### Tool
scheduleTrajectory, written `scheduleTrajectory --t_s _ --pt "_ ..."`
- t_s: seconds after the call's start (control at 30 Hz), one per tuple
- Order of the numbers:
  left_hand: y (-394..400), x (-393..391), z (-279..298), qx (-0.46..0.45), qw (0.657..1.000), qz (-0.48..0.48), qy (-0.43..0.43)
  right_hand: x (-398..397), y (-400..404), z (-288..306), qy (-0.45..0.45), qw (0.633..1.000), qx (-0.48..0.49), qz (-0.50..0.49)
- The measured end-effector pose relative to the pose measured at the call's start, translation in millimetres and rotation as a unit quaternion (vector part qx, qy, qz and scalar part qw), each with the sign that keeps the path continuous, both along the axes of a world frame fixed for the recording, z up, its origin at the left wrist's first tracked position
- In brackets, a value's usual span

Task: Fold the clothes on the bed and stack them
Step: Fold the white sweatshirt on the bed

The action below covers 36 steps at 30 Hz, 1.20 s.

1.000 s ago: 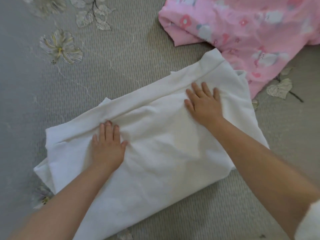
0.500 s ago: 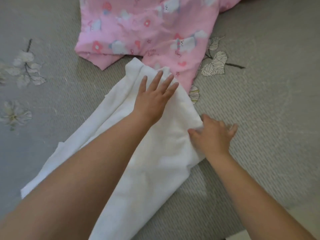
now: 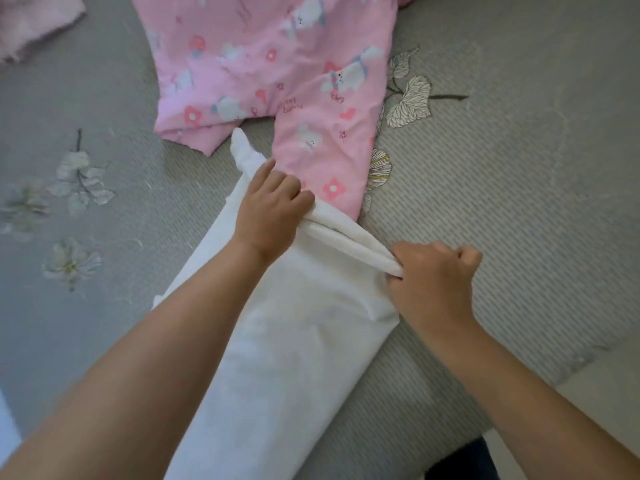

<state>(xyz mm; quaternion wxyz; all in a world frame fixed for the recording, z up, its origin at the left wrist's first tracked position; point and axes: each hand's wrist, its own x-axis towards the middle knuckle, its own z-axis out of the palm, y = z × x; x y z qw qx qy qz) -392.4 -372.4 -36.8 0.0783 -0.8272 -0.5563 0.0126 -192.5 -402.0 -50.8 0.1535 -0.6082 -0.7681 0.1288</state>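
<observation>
Grey flower-embroidered bedspread (image 3: 519, 220), soft daylight

Your long, folded white fleece garment (image 3: 298, 341) lies diagonally on the bed, its far end overlapping the pink printed cotton garment (image 3: 277, 64).

light: soft, even daylight | shadows: faint under forearms | blur: slight at left edge | distortion: wide-angle stretch at borders

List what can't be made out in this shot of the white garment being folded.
- White garment, head view: its near end runs off the bottom edge, and the left forearm covers its left side.
- Left hand: its fingertips curl under, hidden by the hand itself.
- Right hand: how many layers it pinches is hidden by the fingers.
- Pink printed garment: its top is cut off by the upper edge; the small printed text is too small to read.
</observation>
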Motion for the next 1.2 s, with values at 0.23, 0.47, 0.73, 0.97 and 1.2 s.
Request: scheduleTrajectory --t_s 0.23,0.47,0.73,0.97,1.2 --pt "-154 -82 33 0.051 0.993 0.1 -0.022 -72 -137 53 -0.025 0.993 0.016 0.113" --pt "-292 -154 11 0.146 0.986 0.065 -0.05 -141 -270 43 -0.046 0.982 -0.012 0.184" --pt "-389 -194 -39 0.042 0.945 0.275 -0.175 -182 -354 10 -0.149 0.95 -0.115 0.249" --pt "-355 -177 -23 -0.072 0.782 0.475 -0.398 -169 -319 35 -0.098 0.97 -0.074 0.208" --pt "-379 -204 -10 0.083 0.931 0.198 -0.296 -160 -343 37 -0.118 0.959 -0.069 0.249"
